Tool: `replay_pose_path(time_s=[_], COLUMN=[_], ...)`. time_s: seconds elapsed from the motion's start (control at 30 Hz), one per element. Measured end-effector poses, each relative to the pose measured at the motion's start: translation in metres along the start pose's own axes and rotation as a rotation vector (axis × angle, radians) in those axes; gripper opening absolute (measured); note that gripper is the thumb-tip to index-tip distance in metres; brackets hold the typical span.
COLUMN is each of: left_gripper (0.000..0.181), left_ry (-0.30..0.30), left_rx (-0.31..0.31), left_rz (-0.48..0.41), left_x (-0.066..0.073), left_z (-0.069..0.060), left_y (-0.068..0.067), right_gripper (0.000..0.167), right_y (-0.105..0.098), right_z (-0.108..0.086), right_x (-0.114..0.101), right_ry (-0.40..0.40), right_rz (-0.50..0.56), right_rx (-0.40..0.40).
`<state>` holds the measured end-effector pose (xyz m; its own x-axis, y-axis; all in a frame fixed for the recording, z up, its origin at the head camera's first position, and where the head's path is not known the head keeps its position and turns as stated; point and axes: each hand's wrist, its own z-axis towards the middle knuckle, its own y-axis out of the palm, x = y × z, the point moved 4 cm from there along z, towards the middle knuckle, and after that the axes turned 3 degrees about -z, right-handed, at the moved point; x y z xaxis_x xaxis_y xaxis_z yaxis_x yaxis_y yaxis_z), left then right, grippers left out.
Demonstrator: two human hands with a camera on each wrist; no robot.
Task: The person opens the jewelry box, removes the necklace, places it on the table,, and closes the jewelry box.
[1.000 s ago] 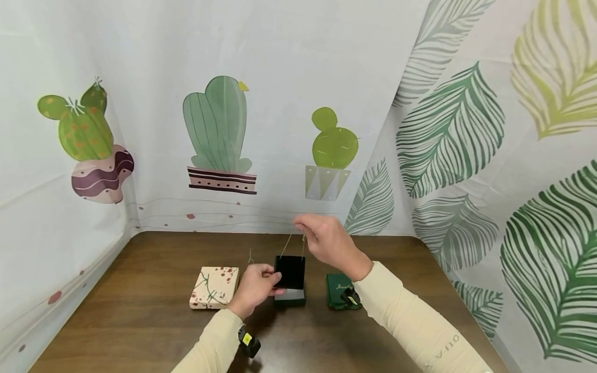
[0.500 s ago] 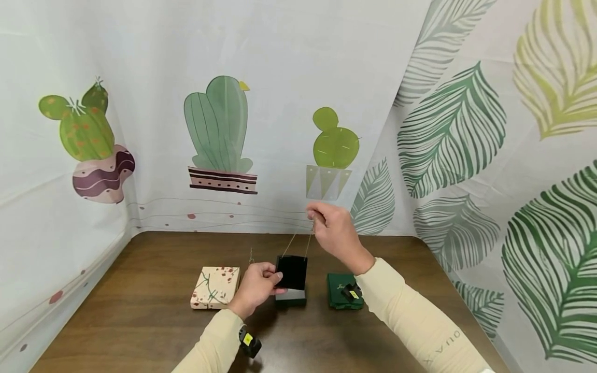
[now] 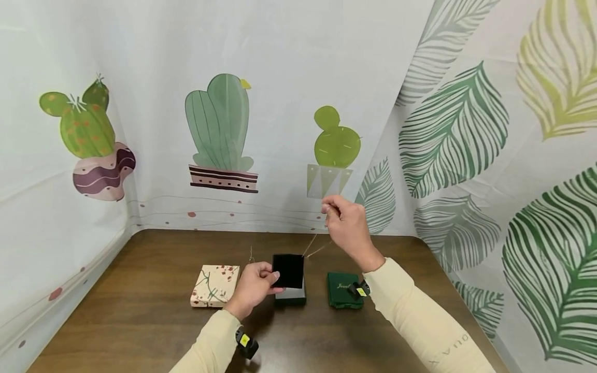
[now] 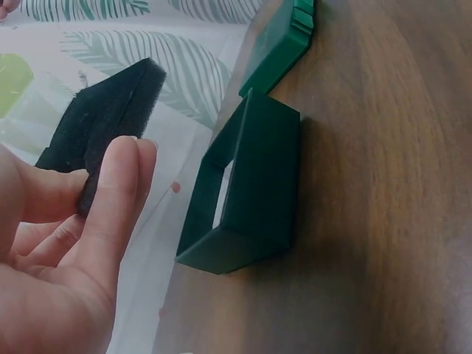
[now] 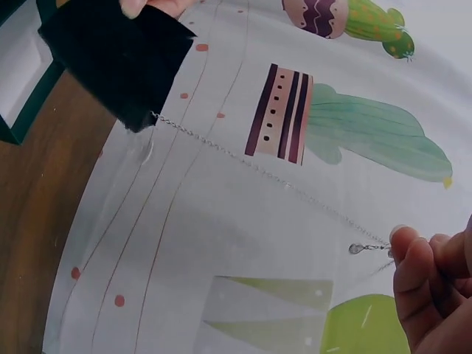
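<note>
My left hand [image 3: 254, 285] pinches a square black foam pad [image 3: 287, 270] between thumb and fingers, holding it above an open green box base [image 4: 269, 184]. In the right wrist view a thin silver necklace [image 5: 258, 171] runs from one corner of the pad to my right hand [image 5: 435, 284]. The right fingertips pinch the necklace near its end, where a small drop-shaped tag hangs. In the head view that hand [image 3: 350, 228] is raised up and right of the pad, and two chain strands [image 3: 310, 245] spread toward it from the pad's upper right corner.
Right of the box base lies a green box lid [image 3: 342, 290] with gold lettering. A cream floral box [image 3: 214, 286] sits left on the brown table [image 3: 140, 311]. Another fine chain [image 3: 251, 255] shows behind my left hand. A printed curtain [image 3: 280, 129] hangs behind.
My right hand has moved right and up with the necklace. The strands rose from both upper corners of the pad before; now they meet near its right corner. The left hand has barely moved.
</note>
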<state>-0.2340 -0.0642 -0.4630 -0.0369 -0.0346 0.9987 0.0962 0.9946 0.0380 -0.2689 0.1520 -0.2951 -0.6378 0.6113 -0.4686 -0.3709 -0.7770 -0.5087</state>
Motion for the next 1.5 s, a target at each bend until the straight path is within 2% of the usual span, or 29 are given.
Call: replay_pose_path(time_s=[0.17,0.37,0.5,0.6,0.73,0.87,1.0,1.3,1.5], left_gripper=[0.01,0.019,0.018,0.014,0.01,0.008,0.008,0.006,0.007], left_ry=[0.001,-0.009,-0.016,-0.024,-0.026,-0.028,-0.025,-0.028,-0.028], left_rx=[0.011,0.064,0.072,0.077,0.085,0.088,0.084,0.087,0.087], left_rz=[0.028,0.035,0.049,0.045,0.032,0.028,0.027,0.021,0.021], left_x=[0.0,-0.002,-0.004,-0.005,-0.006,-0.007,-0.009,-0.006,-0.007], left_z=[0.0,0.0,0.0,0.0,0.0,0.001,0.001,0.0,0.0], left_y=[-0.001,-0.006,-0.007,-0.007,-0.007,-0.007,-0.006,-0.006,-0.005], right_gripper=[0.01,0.006,0.004,0.006,0.002,0.009,0.011,0.011,0.015], right_y=[-0.004,-0.009,-0.013,-0.016,-0.017,-0.02,-0.022,-0.026,-0.027], right_z=[0.0,0.001,0.002,0.003,0.002,0.001,0.001,-0.005,-0.006], right_x=[0.002,0.0,-0.002,-0.003,-0.002,0.001,0.002,-0.002,-0.002], right_ry=[-0.01,-0.067,-0.08,-0.083,-0.08,-0.088,-0.11,-0.148,-0.132], right_rz=[0.003,-0.015,-0.034,-0.059,-0.082,-0.119,-0.134,-0.095,-0.113], right_rx=[-0.01,-0.022,-0.042,-0.083,-0.177,-0.25,-0.289,-0.358,-0.438])
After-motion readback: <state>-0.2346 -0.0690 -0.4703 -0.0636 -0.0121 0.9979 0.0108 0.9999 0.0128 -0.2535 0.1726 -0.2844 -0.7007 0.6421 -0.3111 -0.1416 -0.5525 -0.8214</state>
